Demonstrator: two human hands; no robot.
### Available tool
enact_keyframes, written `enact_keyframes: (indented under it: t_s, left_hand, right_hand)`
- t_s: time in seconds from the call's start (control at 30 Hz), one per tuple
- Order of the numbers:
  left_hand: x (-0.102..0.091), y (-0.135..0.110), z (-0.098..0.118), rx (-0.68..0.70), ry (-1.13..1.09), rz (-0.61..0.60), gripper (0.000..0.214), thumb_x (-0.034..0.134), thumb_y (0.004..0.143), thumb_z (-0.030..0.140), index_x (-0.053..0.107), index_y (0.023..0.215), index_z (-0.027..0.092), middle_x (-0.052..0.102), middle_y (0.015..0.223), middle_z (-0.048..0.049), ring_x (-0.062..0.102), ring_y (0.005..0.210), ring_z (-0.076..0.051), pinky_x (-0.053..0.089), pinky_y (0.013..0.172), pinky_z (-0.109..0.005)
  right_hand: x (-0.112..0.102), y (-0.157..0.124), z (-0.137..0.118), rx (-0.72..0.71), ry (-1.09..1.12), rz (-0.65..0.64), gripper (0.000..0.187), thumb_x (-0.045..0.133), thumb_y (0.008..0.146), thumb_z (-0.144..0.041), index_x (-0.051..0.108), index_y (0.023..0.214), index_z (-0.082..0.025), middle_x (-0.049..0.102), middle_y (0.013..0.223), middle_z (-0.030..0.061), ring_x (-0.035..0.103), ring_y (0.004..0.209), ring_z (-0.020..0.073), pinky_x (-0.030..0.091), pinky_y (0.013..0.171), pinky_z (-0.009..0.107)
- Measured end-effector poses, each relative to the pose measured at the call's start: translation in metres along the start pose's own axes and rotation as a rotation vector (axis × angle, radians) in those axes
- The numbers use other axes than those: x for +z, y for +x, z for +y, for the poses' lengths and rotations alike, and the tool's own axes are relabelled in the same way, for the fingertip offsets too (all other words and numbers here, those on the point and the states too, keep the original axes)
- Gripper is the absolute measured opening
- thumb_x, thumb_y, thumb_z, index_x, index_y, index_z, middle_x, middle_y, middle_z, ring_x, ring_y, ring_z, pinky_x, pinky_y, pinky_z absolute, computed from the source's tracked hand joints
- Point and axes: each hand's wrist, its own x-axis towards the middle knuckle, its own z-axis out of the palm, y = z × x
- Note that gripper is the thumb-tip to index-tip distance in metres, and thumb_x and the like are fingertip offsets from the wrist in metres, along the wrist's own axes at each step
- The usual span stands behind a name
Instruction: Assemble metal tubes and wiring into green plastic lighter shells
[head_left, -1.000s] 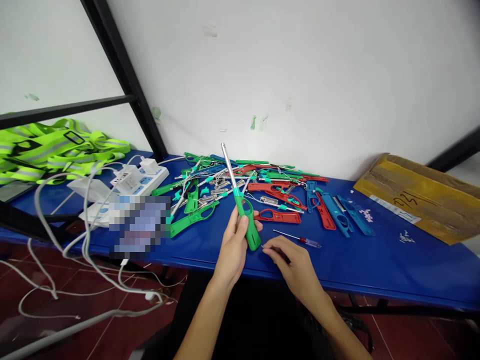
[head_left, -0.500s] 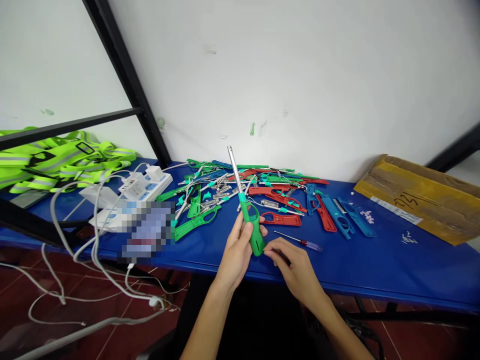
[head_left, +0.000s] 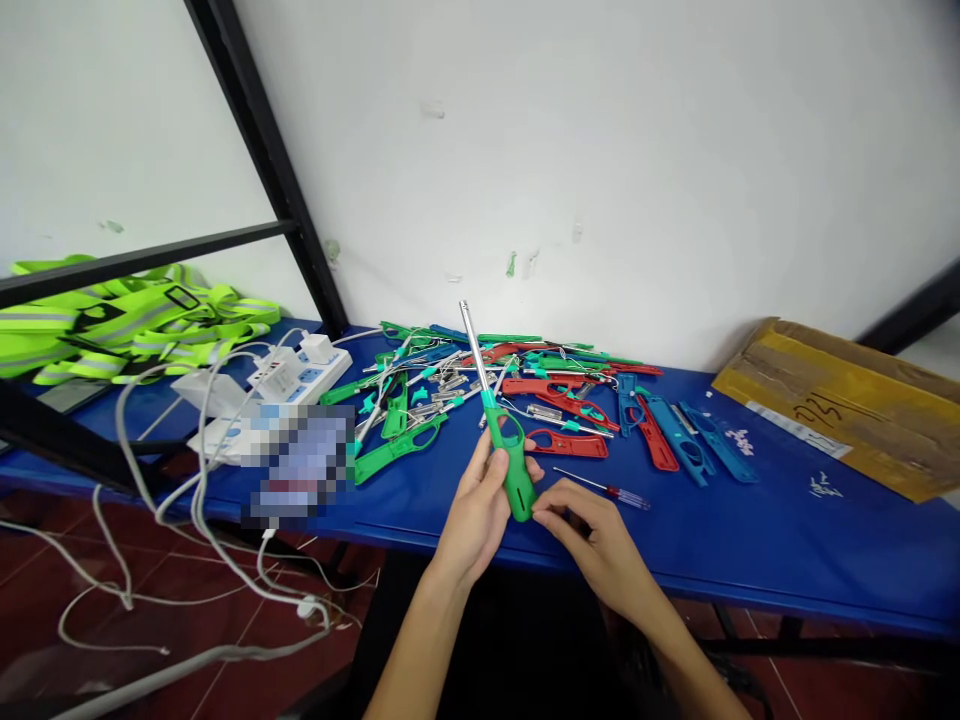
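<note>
Left fingers point(head_left: 493, 470) round lighter point(head_left: 520, 491), right fingers point(head_left: 561, 494) pinched

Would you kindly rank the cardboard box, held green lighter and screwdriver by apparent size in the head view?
1. Cardboard box
2. Held green lighter
3. Screwdriver

This is apparent size only; nearness to the camera may affect it.

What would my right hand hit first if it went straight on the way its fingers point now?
Most likely the lower end of the green lighter in your left hand. Your right hand is right beside it; depth is unclear, so they may already touch.
</note>
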Motion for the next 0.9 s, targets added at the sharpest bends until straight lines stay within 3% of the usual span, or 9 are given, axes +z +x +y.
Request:
enact_keyframes:
  t_s: [0.17,0.3,0.4,0.5,0.7,0.9]
  left_hand:
    - [-0.001,0.0,0.0,-0.014,-0.01,-0.001,0.062,0.092,0.091,0.042,0.069,0.146,0.024,0.076,0.124,-0.0106,0.074,0.109,-0.025,0.06,0.102,-0.042]
    - [-0.003,0.0,0.0,-0.004,0.009,-0.009,0.065,0.095,0.089,0.04,0.071,0.147,0.023,0.077,0.124,-0.0109,0.074,0.11,-0.025,0.059,0.105,-0.043]
    - [-0.004,0.0,0.0,0.011,-0.005,0.002,0.067,0.096,0.088,0.037,0.071,0.149,0.024,0.078,0.123,-0.0104,0.074,0.108,-0.024,0.059,0.107,-0.046]
    - [-0.005,0.0,0.0,0.008,-0.021,0.008,0.07,0.099,0.084,0.034,0.071,0.148,0.024,0.078,0.12,-0.0093,0.075,0.101,-0.022,0.06,0.107,-0.048]
    - [-0.003,-0.001,0.002,-0.029,-0.021,0.015,0.078,0.105,0.073,0.026,0.072,0.144,0.027,0.072,0.11,-0.0023,0.071,0.088,-0.014,0.065,0.088,-0.033]
    - [0.001,-0.002,0.002,-0.018,0.043,0.026,0.094,0.103,0.073,0.027,0.061,0.158,0.031,0.066,0.106,-0.0001,0.067,0.073,-0.011,0.06,0.067,-0.026]
  right_hand:
    - [0.001,0.002,0.003,0.068,0.028,0.018,0.027,0.068,0.108,-0.047,0.075,0.097,-0.024,0.069,0.088,0.0008,0.06,0.081,0.0178,0.046,0.076,0.029]
    - [0.001,0.005,0.007,0.16,0.08,0.039,0.029,0.075,0.102,-0.052,0.073,0.107,-0.024,0.069,0.09,-0.0005,0.058,0.076,0.0164,0.044,0.068,0.028]
    - [-0.002,0.006,0.007,0.184,0.074,-0.052,0.036,0.072,0.103,-0.056,0.076,0.119,-0.024,0.072,0.095,0.001,0.06,0.078,0.0172,0.044,0.069,0.029]
    - [-0.005,0.007,0.003,0.229,0.111,-0.149,0.043,0.067,0.105,-0.06,0.078,0.121,-0.022,0.069,0.085,0.0001,0.057,0.074,0.0171,0.044,0.069,0.03]
    - [-0.006,0.009,-0.008,0.211,0.213,-0.248,0.043,0.066,0.105,-0.061,0.081,0.11,-0.021,0.072,0.092,0.0021,0.055,0.074,0.0154,0.049,0.07,0.029]
    - [-0.002,0.01,-0.013,0.211,0.258,-0.183,0.039,0.075,0.099,-0.06,0.071,0.093,-0.022,0.067,0.077,-0.0016,0.056,0.068,0.0148,0.051,0.066,0.028]
